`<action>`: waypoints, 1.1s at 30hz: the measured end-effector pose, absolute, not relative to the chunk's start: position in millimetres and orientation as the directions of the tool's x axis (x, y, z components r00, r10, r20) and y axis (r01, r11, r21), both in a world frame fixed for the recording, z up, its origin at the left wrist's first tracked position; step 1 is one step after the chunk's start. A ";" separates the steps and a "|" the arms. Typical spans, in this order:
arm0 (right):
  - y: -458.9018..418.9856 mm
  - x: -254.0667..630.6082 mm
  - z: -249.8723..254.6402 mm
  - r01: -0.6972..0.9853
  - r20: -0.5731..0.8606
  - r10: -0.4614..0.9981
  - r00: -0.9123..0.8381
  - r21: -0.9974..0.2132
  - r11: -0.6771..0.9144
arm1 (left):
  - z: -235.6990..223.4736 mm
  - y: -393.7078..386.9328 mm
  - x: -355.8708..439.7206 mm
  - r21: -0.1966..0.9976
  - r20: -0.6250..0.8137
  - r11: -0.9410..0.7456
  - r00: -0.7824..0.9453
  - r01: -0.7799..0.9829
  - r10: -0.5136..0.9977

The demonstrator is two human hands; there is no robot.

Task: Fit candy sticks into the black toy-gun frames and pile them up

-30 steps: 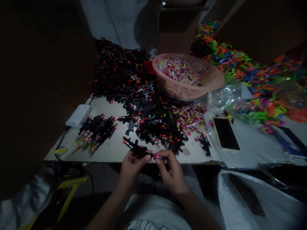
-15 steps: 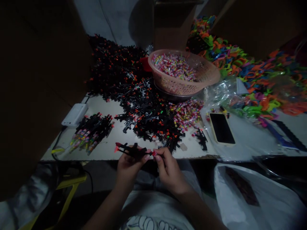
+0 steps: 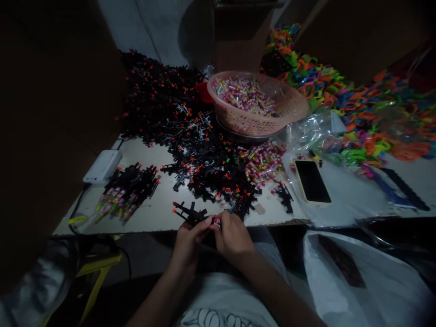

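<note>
Just over the table's front edge, my left hand (image 3: pixel 189 238) is closed around a black toy gun (image 3: pixel 190 212) with a red-orange tip pointing left. My right hand (image 3: pixel 233 234) pinches a small pink-and-white candy tube (image 3: pixel 215 221) against the gun's rear end; my fingers partly cover where the two meet. Behind my hands spreads a heap of black toy guns (image 3: pixel 204 168) with orange bits. Beside that heap lie loose candy tubes (image 3: pixel 262 161). To the left rests a bundle of toy guns with candy tubes (image 3: pixel 129 188) at their ends.
A pink plastic basket (image 3: pixel 252 120) full of candy tubes stands at the back. On the right are a phone (image 3: pixel 312 181), clear plastic bags (image 3: pixel 354 200) and piled colourful plastic pieces (image 3: pixel 361 106). A white power bank (image 3: pixel 102 167) lies left; a white sack (image 3: pixel 327 268) hangs below right.
Both hands have shifted slightly, and the toy gun has moved a little right. My right hand has turned inward, its fingers closer around the candy tube and nearer my left hand.
</note>
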State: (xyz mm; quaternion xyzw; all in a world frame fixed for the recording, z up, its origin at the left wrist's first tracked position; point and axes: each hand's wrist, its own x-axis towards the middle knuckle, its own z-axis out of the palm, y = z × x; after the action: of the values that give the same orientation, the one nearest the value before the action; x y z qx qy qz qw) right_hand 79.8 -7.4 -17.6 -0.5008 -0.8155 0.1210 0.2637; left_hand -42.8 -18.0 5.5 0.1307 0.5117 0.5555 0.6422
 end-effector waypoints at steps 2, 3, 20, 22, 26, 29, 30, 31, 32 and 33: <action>-4.9 79.1 -21.1 0.780 0.263 0.879 -0.399 -0.406 0.476 | 2.5 -17.1 -43.8 0.735 -0.523 0.363 -0.138 -0.572 0.841; -3.8 78.2 -22.3 0.790 0.237 0.879 -0.414 -0.386 0.476 | 0.8 -16.7 -44.0 0.737 -0.524 0.362 -0.145 -0.570 0.839; 72.0 169.4 -22.7 0.912 0.221 0.975 0.023 -0.404 0.070 | 3.3 35.9 -159.6 0.744 0.237 0.110 -0.414 0.659 0.879; 83.7 185.3 -31.9 0.937 0.179 0.983 0.039 -0.348 0.026 | 7.3 42.2 -185.8 0.479 0.347 0.215 -0.408 0.851 0.844; 88.8 193.6 -40.3 0.948 0.146 0.987 -0.061 -0.300 0.103 | 6.7 47.8 -211.5 0.097 0.320 0.375 -0.385 0.922 0.866; 88.3 192.6 -41.5 0.947 0.192 0.980 -0.059 -0.299 0.115 | 0.2 52.3 -216.9 0.029 0.313 0.347 -0.339 0.937 0.887; 88.5 193.2 -42.0 0.941 0.216 0.975 -0.043 -0.318 0.112 | -2.2 54.4 -218.5 0.026 0.326 0.346 -0.335 0.938 0.884; 88.9 194.4 -42.6 0.932 0.246 0.969 -0.025 -0.345 0.112 | -4.2 56.7 -220.4 0.025 0.338 0.348 -0.336 0.937 0.879; 89.2 196.0 -43.3 0.918 0.280 0.960 -0.008 -0.380 0.118 | -5.7 59.2 -222.6 0.025 0.351 0.356 -0.342 0.934 0.872; 89.2 197.7 -43.9 0.899 0.315 0.949 0.009 -0.419 0.130 | -6.6 61.9 -224.9 0.024 0.364 0.365 -0.348 0.931 0.864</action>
State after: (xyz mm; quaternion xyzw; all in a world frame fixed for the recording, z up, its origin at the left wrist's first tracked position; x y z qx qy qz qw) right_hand 197.7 89.2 -43.9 -0.6579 -0.7022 0.0470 0.2682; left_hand -224.9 61.9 -6.6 0.5520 0.8129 0.1141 -0.1465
